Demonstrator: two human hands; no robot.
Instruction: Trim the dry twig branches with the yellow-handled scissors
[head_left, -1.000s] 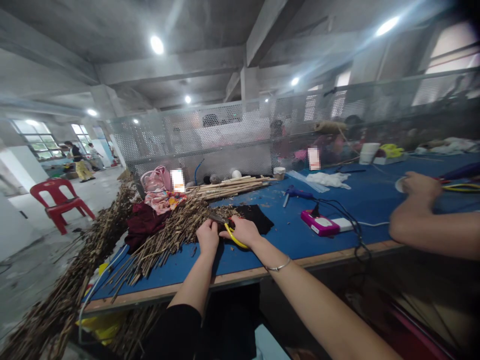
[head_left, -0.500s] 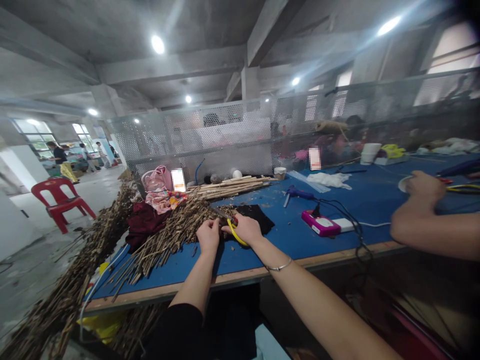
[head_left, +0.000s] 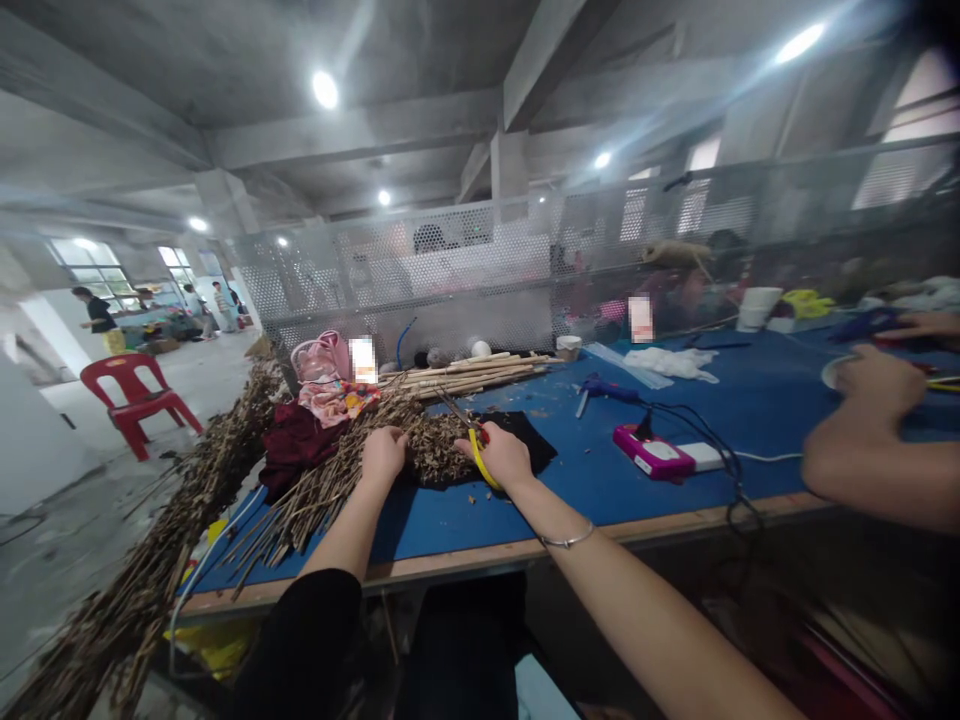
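Observation:
My right hand is closed around the yellow-and-red handles of a pair of shears. Their metal blades point up and left over the dried plant stems. Against that pile, my left hand has its fingers curled in among the stems; exactly how many it grips is hidden. Cut brown pieces lie heaped between my two hands on a black cloth.
A glue gun and a magenta power strip with cables lie to the right on the blue table. A co-worker's arm reaches in there. Peeled sticks lie behind, maroon cloth left. A red chair stands beyond.
My left hand has moved left, away from the shears, onto the stems. The shears stay in my right hand, and more of the cut pieces show. Another hand appears at the far right.

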